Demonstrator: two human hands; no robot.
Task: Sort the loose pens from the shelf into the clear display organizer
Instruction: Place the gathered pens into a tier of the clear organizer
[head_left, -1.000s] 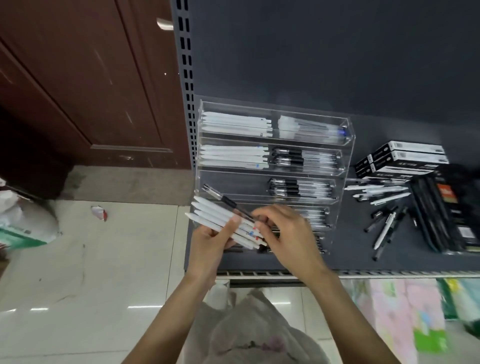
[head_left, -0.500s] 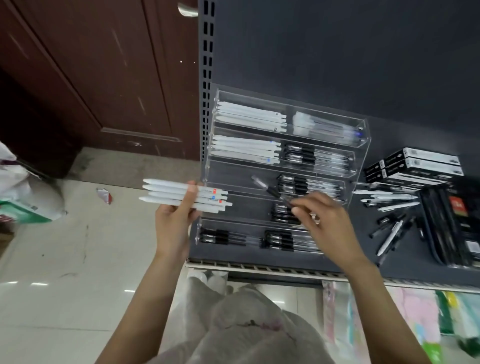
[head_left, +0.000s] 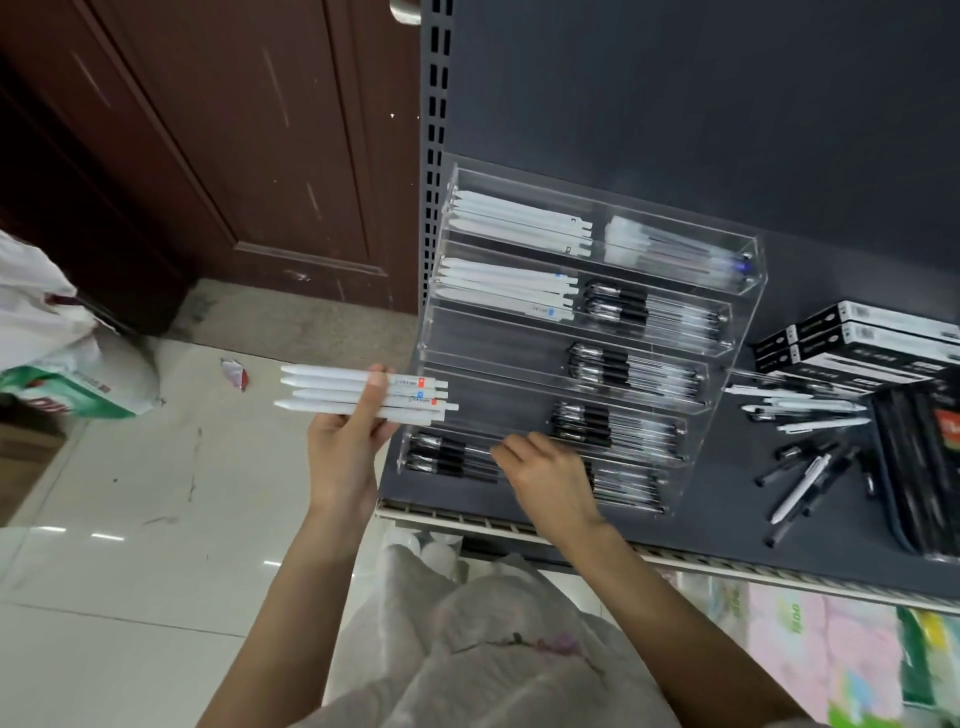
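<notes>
Nearest to us, the left hand (head_left: 345, 441) sits just left of the clear organizer (head_left: 582, 338), thumb and fingers pinching a flat fan of four white pens (head_left: 363, 395) held level, their button ends pointing at the organizer's left wall. None of those four is filed yet.

Just beside it, the right hand (head_left: 545, 475) is down at the organizer's bottom tier, fingers curled and fingertips (head_left: 506, 451) right on the black-grip pens (head_left: 447, 457) lying there. It looks to be nudging or setting one into the row, though I can't tell if a pen is actually pinched.

Up the organizer now: bottom tier has black pens on both sides; the next two tiers carry black pens only on the right, their left halves bare. Above those, white pens left and black right, and the top tier holds white pens left, clear-barrelled ones right.

Further out, well right of the organizer, a scatter of loose pens (head_left: 802, 467) lies on the shelf (head_left: 727, 525), beside flat black boxes (head_left: 857, 338). So I'd call it past halfway, with plenty left.
</notes>
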